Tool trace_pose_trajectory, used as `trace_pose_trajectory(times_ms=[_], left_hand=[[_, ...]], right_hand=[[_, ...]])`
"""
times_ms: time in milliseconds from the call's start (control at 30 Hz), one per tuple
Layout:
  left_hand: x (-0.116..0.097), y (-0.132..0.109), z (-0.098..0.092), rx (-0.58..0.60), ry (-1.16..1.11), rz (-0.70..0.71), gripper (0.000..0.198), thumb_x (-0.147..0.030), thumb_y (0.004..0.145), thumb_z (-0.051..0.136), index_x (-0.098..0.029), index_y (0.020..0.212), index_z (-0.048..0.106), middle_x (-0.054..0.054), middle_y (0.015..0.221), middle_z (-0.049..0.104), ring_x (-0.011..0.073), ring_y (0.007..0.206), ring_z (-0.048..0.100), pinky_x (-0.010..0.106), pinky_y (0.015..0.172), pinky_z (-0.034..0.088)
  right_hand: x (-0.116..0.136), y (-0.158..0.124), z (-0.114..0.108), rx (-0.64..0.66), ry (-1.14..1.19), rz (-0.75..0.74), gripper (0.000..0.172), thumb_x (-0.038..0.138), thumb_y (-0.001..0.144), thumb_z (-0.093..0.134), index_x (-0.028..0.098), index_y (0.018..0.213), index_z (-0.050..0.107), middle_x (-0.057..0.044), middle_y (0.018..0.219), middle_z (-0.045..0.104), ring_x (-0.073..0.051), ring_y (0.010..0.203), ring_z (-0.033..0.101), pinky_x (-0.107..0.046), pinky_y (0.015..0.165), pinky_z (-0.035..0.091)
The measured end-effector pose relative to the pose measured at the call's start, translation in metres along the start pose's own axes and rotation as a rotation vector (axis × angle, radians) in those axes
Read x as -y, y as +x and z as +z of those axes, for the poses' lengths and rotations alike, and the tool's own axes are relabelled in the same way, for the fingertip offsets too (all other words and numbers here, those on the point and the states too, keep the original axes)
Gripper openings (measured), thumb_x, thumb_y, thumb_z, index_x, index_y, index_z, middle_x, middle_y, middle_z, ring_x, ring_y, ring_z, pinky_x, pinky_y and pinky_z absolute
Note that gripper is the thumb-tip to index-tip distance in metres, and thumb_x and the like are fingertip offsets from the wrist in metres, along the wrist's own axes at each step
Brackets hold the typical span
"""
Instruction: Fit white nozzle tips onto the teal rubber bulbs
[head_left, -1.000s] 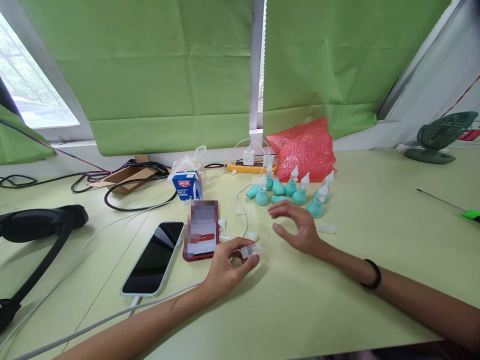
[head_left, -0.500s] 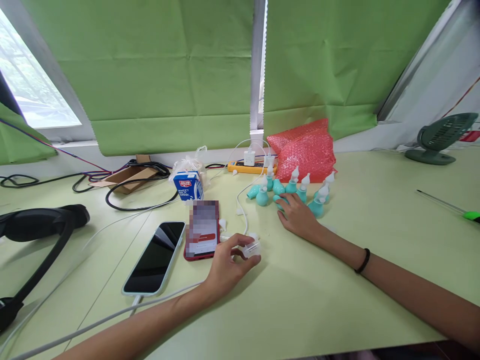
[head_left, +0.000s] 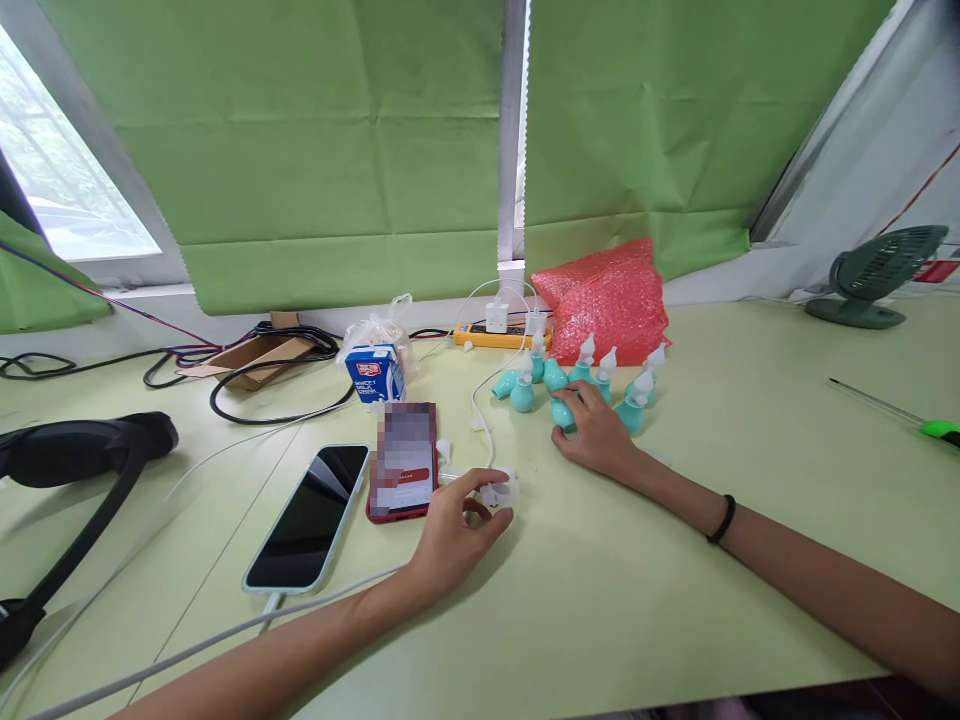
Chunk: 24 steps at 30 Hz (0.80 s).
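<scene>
My left hand [head_left: 457, 530] is low over the table, thumb and index finger apart. A small clear plastic piece [head_left: 504, 489] lies at its index fingertip, with a gap to the thumb. Thumb and fingers of my right hand [head_left: 598, 432] are around a teal rubber squeeze bulb [head_left: 562, 414] that has no clear tip in view. Around it stand several teal bulbs with clear pointed tips, such as one nasal aspirator [head_left: 523, 392] on the left and another aspirator [head_left: 632, 410] on the right. A bare teal bulb [head_left: 504, 384] lies on its side.
Beside my left hand are a red-cased phone [head_left: 405, 470] and a charging phone [head_left: 309, 520]. Behind are a blue milk carton [head_left: 375, 374], yellow power strip [head_left: 480, 336] and red bubble-wrap bag [head_left: 609, 310]. A screwdriver [head_left: 937, 430] and fan [head_left: 862, 290] are right.
My left thumb has come away from the clear plastic piece, which now sits lower at the index finger. My right fingers have shifted, showing more of the teal bulb between them.
</scene>
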<state>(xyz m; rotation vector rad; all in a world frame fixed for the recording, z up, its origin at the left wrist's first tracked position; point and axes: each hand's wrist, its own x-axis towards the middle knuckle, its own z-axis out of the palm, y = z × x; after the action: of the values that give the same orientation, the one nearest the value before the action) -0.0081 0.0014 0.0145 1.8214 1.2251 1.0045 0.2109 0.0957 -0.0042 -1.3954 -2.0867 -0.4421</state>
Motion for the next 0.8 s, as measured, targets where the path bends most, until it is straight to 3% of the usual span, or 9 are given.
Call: trace_pose_trajectory(times_ms=[133,300,400,567,667,800], left_hand=[[0.001,0.0,0.001,0.002,-0.037,0.007,0.011,-0.016,0.069,0.053,-0.017,0.08,0.053,0.001,0.08,0.061,0.013,0.07,0.056,0.024,0.066,0.046],[-0.004,-0.001,-0.002,0.046,-0.075,-0.012,0.024,-0.023,0.076,0.051,-0.021,0.1,0.052,0.003,0.095,0.062,0.0159,0.085,0.056,0.024,0.068,0.044],[-0.004,-0.001,-0.003,0.04,-0.016,0.035,0.021,-0.024,0.077,0.052,-0.022,0.097,0.057,0.003,0.094,0.061,0.0164,0.087,0.054,0.025,0.071,0.042],[-0.001,0.001,-0.004,-0.1,0.084,0.193,0.018,-0.019,0.072,0.058,-0.022,0.09,0.062,0.002,0.083,0.048,0.013,0.076,0.048,0.023,0.068,0.039],[0.0,0.001,-0.004,-0.123,0.087,0.186,0.017,-0.02,0.073,0.058,-0.02,0.09,0.059,-0.001,0.07,0.043,0.0112,0.066,0.044,0.023,0.063,0.037],[0.0,0.001,-0.003,-0.121,-0.017,0.095,0.012,-0.022,0.075,0.055,-0.018,0.086,0.052,-0.001,0.07,0.048,0.0112,0.066,0.045,0.023,0.063,0.038]], right_hand=[[0.003,0.0,-0.002,0.024,-0.01,0.029,0.045,0.022,0.064,0.05,0.014,0.108,0.046,-0.01,0.103,0.05,-0.026,0.095,0.044,-0.032,0.068,0.044],[0.004,0.0,-0.002,0.056,-0.088,0.114,0.041,0.035,0.068,0.052,0.016,0.104,0.049,-0.01,0.1,0.051,-0.025,0.086,0.048,-0.032,0.058,0.043],[0.002,0.0,-0.001,0.068,-0.083,0.124,0.036,0.036,0.07,0.052,0.017,0.101,0.051,-0.009,0.099,0.051,-0.023,0.082,0.051,-0.031,0.058,0.043],[0.003,-0.001,-0.001,0.033,0.023,0.082,0.03,0.022,0.068,0.049,0.018,0.097,0.052,-0.007,0.099,0.052,-0.021,0.086,0.052,-0.029,0.06,0.045],[0.006,-0.002,-0.004,-0.025,0.137,-0.003,0.032,0.018,0.064,0.049,0.017,0.096,0.05,-0.008,0.098,0.052,-0.022,0.091,0.051,-0.03,0.068,0.046],[0.015,-0.004,-0.013,-0.08,0.357,-0.152,0.037,0.013,0.06,0.048,0.017,0.096,0.046,-0.008,0.095,0.051,-0.023,0.094,0.049,-0.034,0.078,0.044]])
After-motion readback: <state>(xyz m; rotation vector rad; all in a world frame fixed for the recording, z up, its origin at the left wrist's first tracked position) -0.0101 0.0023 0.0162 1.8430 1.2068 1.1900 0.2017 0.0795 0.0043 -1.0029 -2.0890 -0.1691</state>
